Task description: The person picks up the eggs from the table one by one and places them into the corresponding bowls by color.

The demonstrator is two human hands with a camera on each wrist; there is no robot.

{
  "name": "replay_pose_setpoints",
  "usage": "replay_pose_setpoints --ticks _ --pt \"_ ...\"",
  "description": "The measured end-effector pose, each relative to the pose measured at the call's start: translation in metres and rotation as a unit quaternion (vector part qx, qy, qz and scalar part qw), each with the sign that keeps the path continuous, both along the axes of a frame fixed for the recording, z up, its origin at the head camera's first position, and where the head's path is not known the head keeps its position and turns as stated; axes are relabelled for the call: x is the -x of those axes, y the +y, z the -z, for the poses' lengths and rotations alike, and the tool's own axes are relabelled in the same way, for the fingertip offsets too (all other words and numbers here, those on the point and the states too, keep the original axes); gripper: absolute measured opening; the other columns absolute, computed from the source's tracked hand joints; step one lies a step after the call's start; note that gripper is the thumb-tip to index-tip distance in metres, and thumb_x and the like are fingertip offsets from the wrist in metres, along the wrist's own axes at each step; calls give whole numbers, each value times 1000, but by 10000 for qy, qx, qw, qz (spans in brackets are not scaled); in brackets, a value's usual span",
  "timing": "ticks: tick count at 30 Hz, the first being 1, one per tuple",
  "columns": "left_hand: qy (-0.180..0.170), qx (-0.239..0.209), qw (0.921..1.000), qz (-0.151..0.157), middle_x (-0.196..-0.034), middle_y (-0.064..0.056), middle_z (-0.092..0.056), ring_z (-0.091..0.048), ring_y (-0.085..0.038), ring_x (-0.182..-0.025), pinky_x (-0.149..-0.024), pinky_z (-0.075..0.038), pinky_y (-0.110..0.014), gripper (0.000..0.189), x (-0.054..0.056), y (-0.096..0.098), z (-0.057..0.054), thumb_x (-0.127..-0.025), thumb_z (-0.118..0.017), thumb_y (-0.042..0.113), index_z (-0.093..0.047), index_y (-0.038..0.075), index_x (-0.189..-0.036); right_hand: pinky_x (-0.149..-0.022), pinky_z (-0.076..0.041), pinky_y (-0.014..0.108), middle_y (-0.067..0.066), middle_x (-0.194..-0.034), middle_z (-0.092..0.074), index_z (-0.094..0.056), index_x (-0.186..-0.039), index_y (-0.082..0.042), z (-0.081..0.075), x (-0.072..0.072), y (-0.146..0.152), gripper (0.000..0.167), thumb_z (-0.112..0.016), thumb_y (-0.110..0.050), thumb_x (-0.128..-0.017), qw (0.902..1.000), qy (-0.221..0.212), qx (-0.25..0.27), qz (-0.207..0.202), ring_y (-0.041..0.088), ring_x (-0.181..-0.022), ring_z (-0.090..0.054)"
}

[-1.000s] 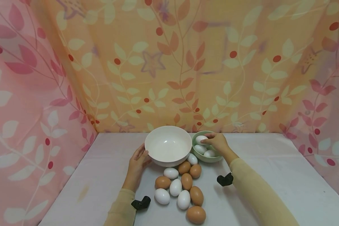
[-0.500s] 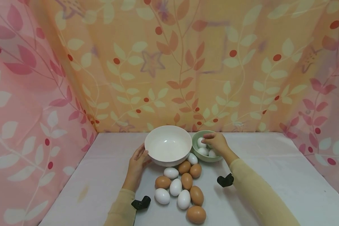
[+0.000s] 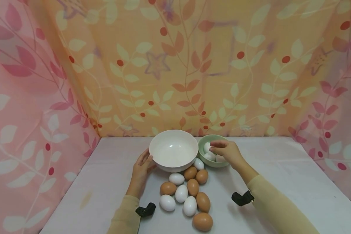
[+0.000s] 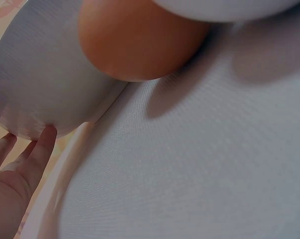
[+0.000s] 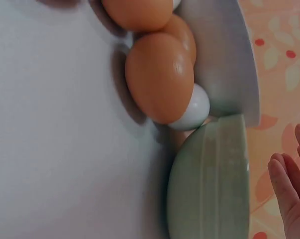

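Note:
Beside the large white bowl (image 3: 174, 154) rests my left hand (image 3: 141, 167), fairly straight fingertips touching its outer wall, as the left wrist view also shows. My right hand (image 3: 229, 152) hovers over the smaller green bowl (image 3: 211, 164), thumb and fingers parted and holding nothing. White eggs (image 3: 209, 157) lie in the green bowl, partly hidden under that hand. In the right wrist view, the fingers (image 5: 284, 186) are above the level of the bowl's rim. Nothing lies inside the white bowl.
Several brown eggs (image 3: 203, 202) and white eggs (image 3: 167, 203) lie loose on the white cloth in front of the bowls. One white egg (image 3: 198, 164) sits close against both bowls. A patterned curtain (image 3: 175, 81) stands behind the table, with pink cloth (image 3: 26, 130) at the sides.
My right hand has set a white egg down among the others in the green bowl, let go of it and drawn slightly up and back. My left hand has stayed at the white bowl.

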State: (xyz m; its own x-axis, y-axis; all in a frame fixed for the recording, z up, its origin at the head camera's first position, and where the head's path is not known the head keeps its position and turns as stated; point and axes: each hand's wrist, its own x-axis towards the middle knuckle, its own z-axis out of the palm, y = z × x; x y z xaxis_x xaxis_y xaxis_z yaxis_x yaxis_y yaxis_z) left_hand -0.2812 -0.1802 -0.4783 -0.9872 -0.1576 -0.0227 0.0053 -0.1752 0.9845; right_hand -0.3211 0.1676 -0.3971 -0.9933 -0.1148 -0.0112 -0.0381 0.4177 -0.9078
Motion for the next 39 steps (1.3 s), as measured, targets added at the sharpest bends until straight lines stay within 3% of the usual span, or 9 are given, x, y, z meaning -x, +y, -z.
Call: replay_pose_setpoints --ticks 7,13,27,34,39 --pt "-7 26 10000 -13 -159 -5 -38 -50 -19 -134 -105 -51 -40 64 0 0 1 -97 -64 37 -39 18 -152 -92 -56 26 17 -131 -65 -65 -127 -2 -5 -27 1 49 -75 -30 -89 9995 33 219 -211 9 -106 -65" --pt "-21 63 10000 -16 -159 -5 -38 -51 -19 -132 -104 -52 -38 63 0 0 1 -97 -64 37 -39 19 -152 -85 -54 15 18 -124 -69 -67 -124 -2 -3 -47 4 44 -76 -25 -88 9988 -35 418 -235 -1 -98 -63" --pt "-37 12 10000 -52 -159 -3 -39 -51 -18 -133 -101 -53 -34 62 0 -1 1 -97 -64 37 -41 20 -151 -87 -54 20 14 -119 -71 -63 -126 3 -2 -83 0 48 -76 -24 -88 9940 -279 763 -728 5 -100 -67" --pt "-31 -38 10000 -25 -159 -3 -38 -50 -17 -134 -102 -52 -36 63 0 -1 2 -96 -65 37 -40 19 -152 -86 -56 20 21 -117 -71 -61 -125 7 11 -93 -3 49 -76 -22 -88 9904 -507 837 -978 6 -97 -69" --pt "-24 -21 10000 6 -159 -4 -38 -53 -14 -130 -103 -52 -37 63 0 -1 1 -97 -64 37 -40 19 -152 -85 -57 22 17 -114 -72 -64 -123 4 20 -98 -5 47 -77 -23 -87 9907 -637 704 -972 8 -98 -69"
